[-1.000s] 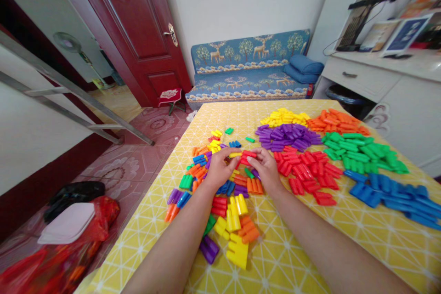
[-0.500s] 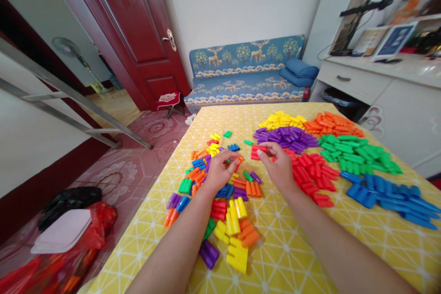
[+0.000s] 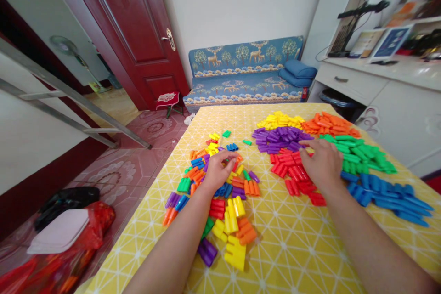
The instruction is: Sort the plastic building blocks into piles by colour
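My left hand (image 3: 219, 171) hovers at the mixed pile of small plastic tube blocks, fingers curled toward the thumb. A reddish-orange block (image 3: 239, 158) shows at its fingertips; whether it is pinched or lies just behind them is hard to see. Over the red block pile (image 3: 292, 170) is my right hand (image 3: 322, 161), its thumb and forefinger apart, with no block visible between them. The purple pile (image 3: 279, 138) lies just beyond those fingertips. Nearer me in the mixed pile are yellow blocks (image 3: 235, 253), orange blocks (image 3: 246, 231) and a purple block (image 3: 207, 252).
Sorted piles of yellow (image 3: 280, 120), orange (image 3: 329, 125), green (image 3: 361, 154) and blue blocks (image 3: 386, 195) lie on the right side of the yellow patterned tablecloth (image 3: 275, 248). Beyond the table stands a blue sofa (image 3: 241, 85). A metal ladder (image 3: 69, 94) leans at left.
My right hand has moved right, from beside the left hand to the red pile, and the red block it held is no longer in its fingers. The left hand has barely moved.
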A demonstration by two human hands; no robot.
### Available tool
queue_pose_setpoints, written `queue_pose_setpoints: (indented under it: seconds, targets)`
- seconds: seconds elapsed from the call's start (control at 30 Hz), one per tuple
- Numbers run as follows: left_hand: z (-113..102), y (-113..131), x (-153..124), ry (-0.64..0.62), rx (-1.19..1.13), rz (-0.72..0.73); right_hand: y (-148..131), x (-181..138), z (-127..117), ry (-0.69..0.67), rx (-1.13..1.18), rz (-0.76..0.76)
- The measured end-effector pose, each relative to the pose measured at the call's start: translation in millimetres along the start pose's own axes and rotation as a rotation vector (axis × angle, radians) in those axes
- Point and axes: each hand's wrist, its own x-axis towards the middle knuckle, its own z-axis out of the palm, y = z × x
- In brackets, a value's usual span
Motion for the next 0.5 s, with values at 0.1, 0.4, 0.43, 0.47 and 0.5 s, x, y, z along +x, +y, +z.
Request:
queue_pose_setpoints:
  seconds: [0.1,0.4,0.43,0.47,0.5]
  targets:
    - [0,-1,0,0.000,0.010,-0.003,-30,-9,1,0.002,0.195,-0.124]
    - [-3,3,0,0.053,0.018,-0.014,-127,-60,42,-0.530,0.589,-0.458]
    - [-3,3,0,0.067,0.030,-0.013,-131,-61,46,-0.565,0.559,-0.463]
    - [-3,2,0,0.082,0.044,-0.013,-134,-61,49,-0.598,0.523,-0.462]
    - [-3,1,0,0.095,0.057,-0.015,-136,-61,51,-0.623,0.484,-0.454]
